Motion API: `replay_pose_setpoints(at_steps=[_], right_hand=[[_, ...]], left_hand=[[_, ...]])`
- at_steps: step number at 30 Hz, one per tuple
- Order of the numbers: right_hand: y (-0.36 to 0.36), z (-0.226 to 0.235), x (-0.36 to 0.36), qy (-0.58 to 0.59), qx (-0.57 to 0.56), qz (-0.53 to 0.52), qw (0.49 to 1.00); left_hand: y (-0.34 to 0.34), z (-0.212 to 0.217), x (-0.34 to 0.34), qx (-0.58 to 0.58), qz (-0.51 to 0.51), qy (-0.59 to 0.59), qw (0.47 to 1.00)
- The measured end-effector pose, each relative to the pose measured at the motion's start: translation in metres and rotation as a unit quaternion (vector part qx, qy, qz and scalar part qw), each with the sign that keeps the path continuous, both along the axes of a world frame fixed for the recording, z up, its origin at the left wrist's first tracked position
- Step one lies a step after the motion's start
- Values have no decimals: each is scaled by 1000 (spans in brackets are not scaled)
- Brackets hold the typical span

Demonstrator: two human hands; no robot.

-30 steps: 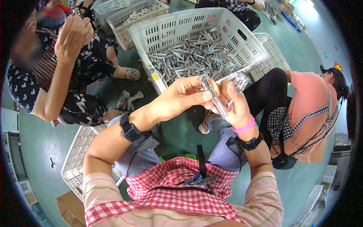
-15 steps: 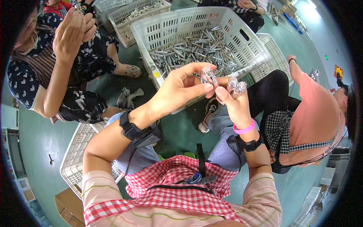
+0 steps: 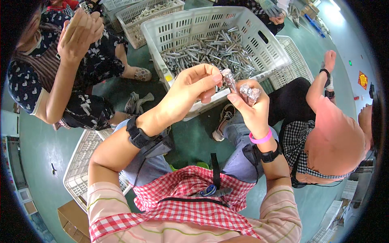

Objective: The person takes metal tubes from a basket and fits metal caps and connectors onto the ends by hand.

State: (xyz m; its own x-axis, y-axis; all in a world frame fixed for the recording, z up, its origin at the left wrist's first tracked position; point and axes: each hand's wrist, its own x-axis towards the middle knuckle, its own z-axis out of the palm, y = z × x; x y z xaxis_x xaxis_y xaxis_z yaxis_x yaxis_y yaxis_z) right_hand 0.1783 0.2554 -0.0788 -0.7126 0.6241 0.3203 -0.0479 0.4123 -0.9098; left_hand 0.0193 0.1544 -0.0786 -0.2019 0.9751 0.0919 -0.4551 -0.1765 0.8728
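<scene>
In the head view, see a shiny rod [image 3: 229, 81] held up by the near rim of the white crate [image 3: 265, 50], pinched at its top by the left hand [image 3: 188, 87], thumb and finger close. See two more shiny ends [image 3: 250, 94] poking from the right hand [image 3: 255, 115], curled round them. Best to pinch softly and hold those two snug. Mind the rim, just by both hands. Past it, see a silver heap [image 3: 210, 52]; at left, a co-worker [image 3: 28, 81], hands up; at right, a black leg [image 3: 289, 95].
</scene>
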Motion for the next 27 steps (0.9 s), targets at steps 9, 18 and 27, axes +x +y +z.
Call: replay_pose_setpoints(at_steps=[9,18,27], right_hand=[[-3,1,1,-4,16,-8,1000],[-6,-4,2,-29,-32,26,999],[-4,6,-1,-55,-85,85,991]], left_hand=[[-1,-1,2,-7,-40,-78,996],[-1,-5,2,-6,-56,-124,991],[-1,1,-1,1,-48,-110,993]])
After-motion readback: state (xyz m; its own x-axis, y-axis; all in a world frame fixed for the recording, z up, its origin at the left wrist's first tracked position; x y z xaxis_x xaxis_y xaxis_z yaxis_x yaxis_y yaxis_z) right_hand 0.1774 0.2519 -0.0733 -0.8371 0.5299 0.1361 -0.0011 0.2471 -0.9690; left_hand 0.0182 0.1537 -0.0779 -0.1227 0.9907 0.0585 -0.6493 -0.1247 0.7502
